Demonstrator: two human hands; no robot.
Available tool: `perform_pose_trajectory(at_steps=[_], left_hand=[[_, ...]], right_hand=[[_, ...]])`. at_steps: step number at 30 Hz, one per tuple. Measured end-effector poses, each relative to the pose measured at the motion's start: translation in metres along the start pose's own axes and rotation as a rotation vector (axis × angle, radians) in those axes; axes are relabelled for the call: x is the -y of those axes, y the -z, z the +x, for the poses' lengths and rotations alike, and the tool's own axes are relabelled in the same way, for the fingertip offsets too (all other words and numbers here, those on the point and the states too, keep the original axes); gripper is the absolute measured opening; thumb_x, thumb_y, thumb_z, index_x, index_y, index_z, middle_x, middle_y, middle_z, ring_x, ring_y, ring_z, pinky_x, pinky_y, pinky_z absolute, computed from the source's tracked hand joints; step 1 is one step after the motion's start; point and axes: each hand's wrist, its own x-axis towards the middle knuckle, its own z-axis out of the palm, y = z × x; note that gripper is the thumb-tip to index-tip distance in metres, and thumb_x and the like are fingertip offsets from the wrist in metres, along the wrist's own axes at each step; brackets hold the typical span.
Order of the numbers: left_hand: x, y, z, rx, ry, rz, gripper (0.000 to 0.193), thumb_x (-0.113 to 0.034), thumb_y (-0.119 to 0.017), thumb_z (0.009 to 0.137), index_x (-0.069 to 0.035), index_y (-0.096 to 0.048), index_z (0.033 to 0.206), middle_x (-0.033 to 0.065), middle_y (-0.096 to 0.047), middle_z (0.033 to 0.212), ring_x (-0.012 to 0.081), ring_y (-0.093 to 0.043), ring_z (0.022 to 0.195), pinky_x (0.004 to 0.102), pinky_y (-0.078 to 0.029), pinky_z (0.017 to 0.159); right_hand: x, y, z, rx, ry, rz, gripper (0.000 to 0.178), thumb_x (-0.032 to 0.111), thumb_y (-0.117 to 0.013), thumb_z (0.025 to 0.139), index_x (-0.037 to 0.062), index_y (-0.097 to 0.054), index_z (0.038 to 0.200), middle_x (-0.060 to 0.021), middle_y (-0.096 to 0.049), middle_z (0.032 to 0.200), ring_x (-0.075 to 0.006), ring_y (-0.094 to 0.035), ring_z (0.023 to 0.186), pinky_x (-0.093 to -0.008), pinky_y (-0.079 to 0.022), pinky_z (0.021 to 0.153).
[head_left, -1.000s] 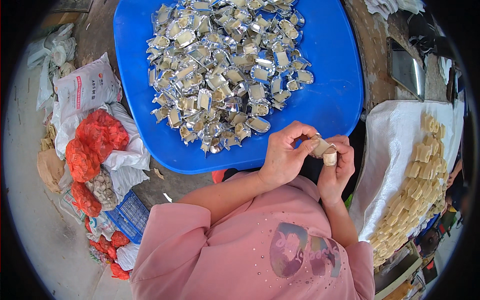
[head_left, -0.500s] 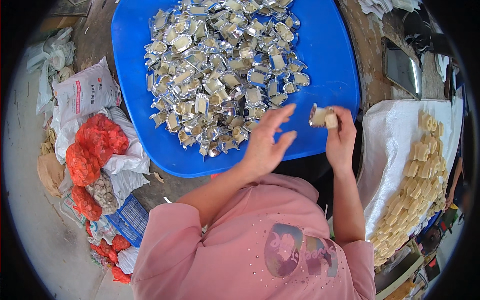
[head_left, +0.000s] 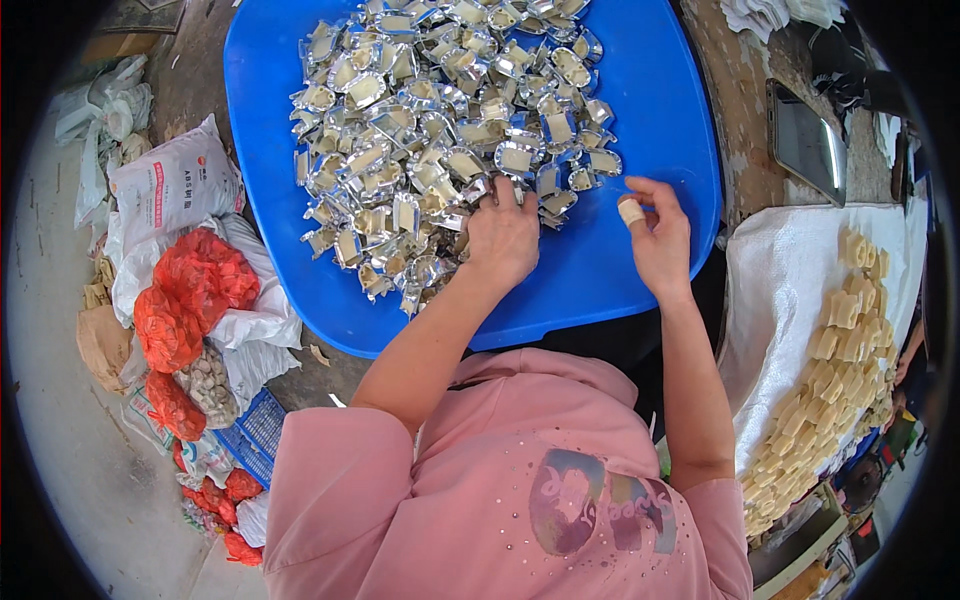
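Observation:
A wide heap of small shiny silver parts with cream insides lies in a blue plastic tub. At the heap's near right side, my left hand reaches down among the parts, fingers curled and pressed together. Its fingertips are partly hidden, so what they grip does not show. Over the bare right part of the tub is my right hand, its thumb and bent fingers apart with nothing visible between them. A beige wrap goes round its thumb.
To the right, many cream-coloured pieces lie on a white woven sheet. A tablet-like dark device rests beyond it. At left stand a white sack, red bags and a blue crate.
My left hand has moved forward and left, from open in the air down into the heap. The silver part in my right hand is gone from it; that hand's fingers have spread.

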Motion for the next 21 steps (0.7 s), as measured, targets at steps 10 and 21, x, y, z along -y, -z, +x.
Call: perform_pose_trajectory(at_steps=[10, 21], left_hand=[[0.014, 0.0, -0.006, -0.193, -0.149, -0.152, 0.024, -0.01, -0.067, 0.076, -0.006, -0.065, 0.1, 0.0158, -0.051, 0.112, 0.0336, -0.063, 0.089, 0.043, -0.055, 0.071], [0.018, 0.01, -0.013, -0.092, -0.072, -1.517, 0.013, -0.004, -0.06, 0.09, -0.003, -0.061, 0.103, 0.0096, -0.065, 0.093, 0.0184, -0.068, 0.081, 0.0289, -0.055, 0.069]], right_hand=[[0.003, -0.004, -0.01, 0.077, 0.005, 0.097, 0.029, -0.007, -0.059, 0.083, 0.0021, -0.06, 0.111, -0.0096, -0.069, 0.098, -0.0173, -0.065, 0.084, -0.0299, -0.05, 0.075], [0.013, -0.014, -0.024, 0.198, -0.061, 0.253, 0.023, -0.002, -0.06, 0.087, 0.0026, -0.059, 0.11, -0.0077, -0.068, 0.097, -0.0164, -0.063, 0.088, -0.0289, -0.049, 0.08]])
